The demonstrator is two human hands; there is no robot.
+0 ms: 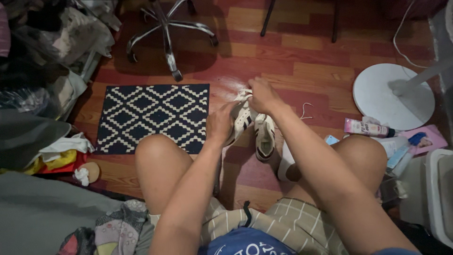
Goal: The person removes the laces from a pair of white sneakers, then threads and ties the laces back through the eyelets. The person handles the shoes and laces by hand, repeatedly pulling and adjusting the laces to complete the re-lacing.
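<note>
I sit with both knees apart over a wooden floor. My left hand (220, 123) grips the side of a white sneaker with dark stripes (242, 118), held tilted above the floor. My right hand (262, 96) pinches the white laces at the top of that sneaker. A second matching sneaker (264, 137) lies flat on the floor just right of the held one, toe pointing toward me. A loose white lace (306, 111) lies on the floor to the right.
A navy and white patterned mat (153, 115) lies left of the shoes. An office chair base (166, 29) stands behind it. A white fan base (393, 96), a pink tube (365, 128) and small packets sit right. Piled clothes (47, 71) fill the left.
</note>
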